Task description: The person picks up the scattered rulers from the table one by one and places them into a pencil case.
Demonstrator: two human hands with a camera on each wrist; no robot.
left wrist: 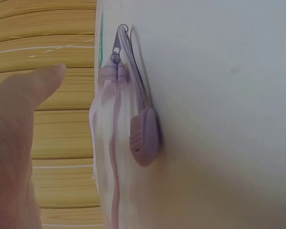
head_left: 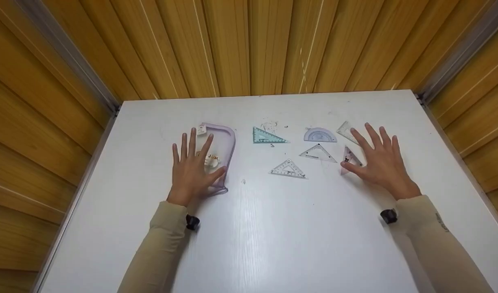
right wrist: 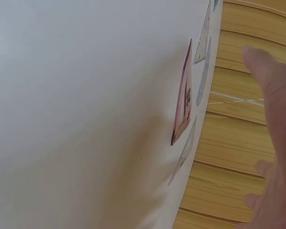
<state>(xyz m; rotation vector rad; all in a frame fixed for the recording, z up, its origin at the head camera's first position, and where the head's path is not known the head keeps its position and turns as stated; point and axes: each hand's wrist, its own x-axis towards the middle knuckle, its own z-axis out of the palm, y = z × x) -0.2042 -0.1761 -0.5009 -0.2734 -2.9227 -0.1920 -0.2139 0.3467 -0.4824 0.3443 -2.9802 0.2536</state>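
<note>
Hands flat, fingers spread: left hand [head_left: 191, 171] steadying lilac pouch [head_left: 221, 148], right hand [head_left: 378, 159] beside pink set square [head_left: 349, 158] on worktop [head_left: 273, 228].

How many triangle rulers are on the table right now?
5. A green one sits mid-table, two clear ones nearer its centre, a pink one at the right hand's thumb, and one by its fingertips. The hand may hide more.

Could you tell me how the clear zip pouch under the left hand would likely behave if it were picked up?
The pouch looks thin, see-through and flat, so it is probably floppy and light. On the smooth table it may slide.
</note>
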